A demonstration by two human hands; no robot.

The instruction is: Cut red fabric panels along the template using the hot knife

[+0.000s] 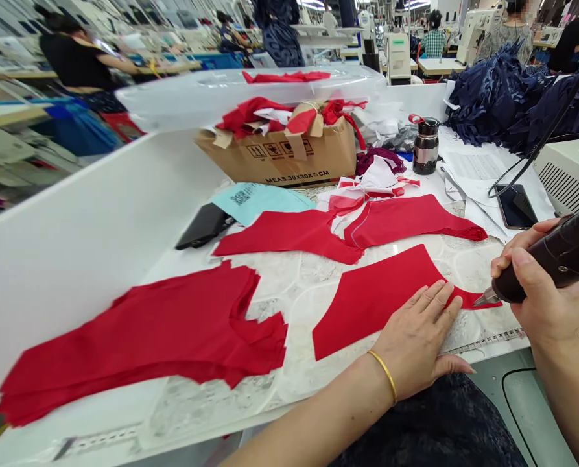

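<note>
A single red fabric piece (377,295) lies flat near the table's front edge. My left hand (423,334), a gold bangle at its wrist, rests flat on this piece's right part, fingers stretched out and thumb off to the side. My right hand (542,285) is wrapped round a black handheld tool (556,253) at the right. The tool's pointed metal tip meets the narrow right end of the red piece. Behind it lie two more red shapes, a left one (289,233) and a right one (410,217). A stack of red pieces (148,324) is at the left.
A cardboard box (279,155) of red scraps stands at the back, beside a dark flask (426,146). A phone (516,206) lies on papers at the right, near a navy fabric heap (508,97). A measuring tape (493,338) runs along the front edge. People sit in the background.
</note>
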